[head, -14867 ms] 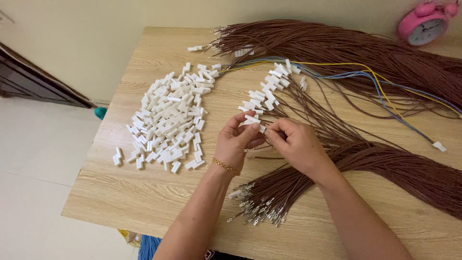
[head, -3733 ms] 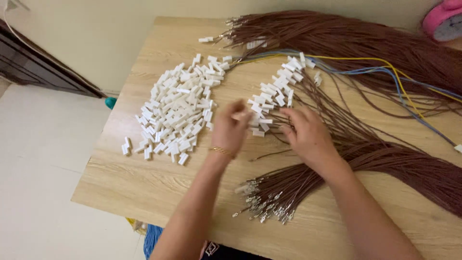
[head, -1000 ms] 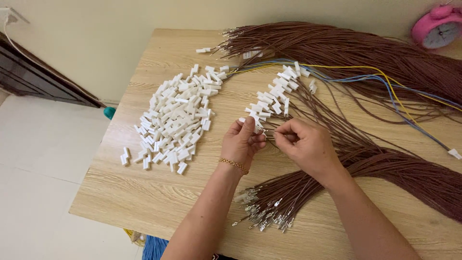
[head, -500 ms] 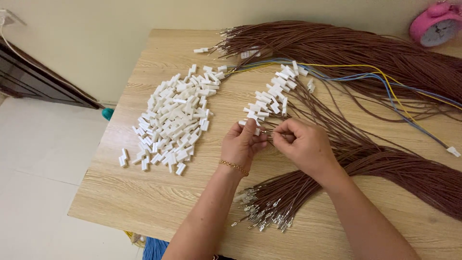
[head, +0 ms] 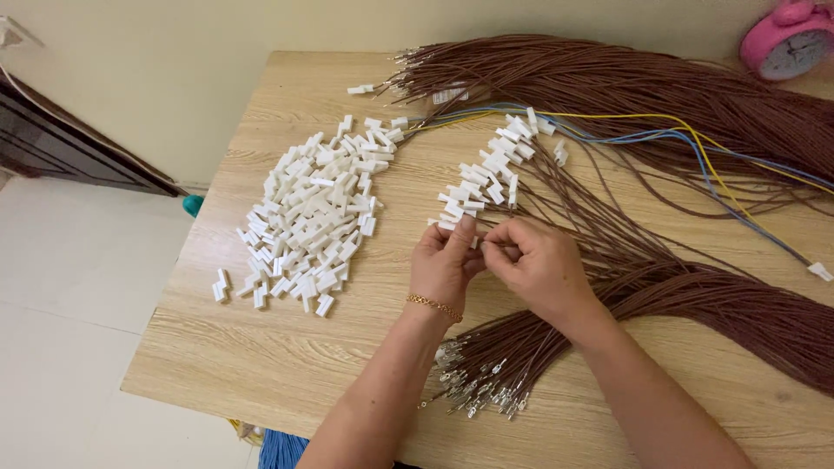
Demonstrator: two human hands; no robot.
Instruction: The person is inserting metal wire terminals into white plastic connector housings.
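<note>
The light is soft and even, and the picture is bright. The wooden table [head: 287,347] looks warm and clear, with no shiny glare on it. Small soft shadows sit under the left hand [head: 445,265] and the right hand [head: 540,265]. The pile of white plastic pieces [head: 313,217] is sharp. The pink clock [head: 790,39] at the top corner looks a little stretched.
</note>
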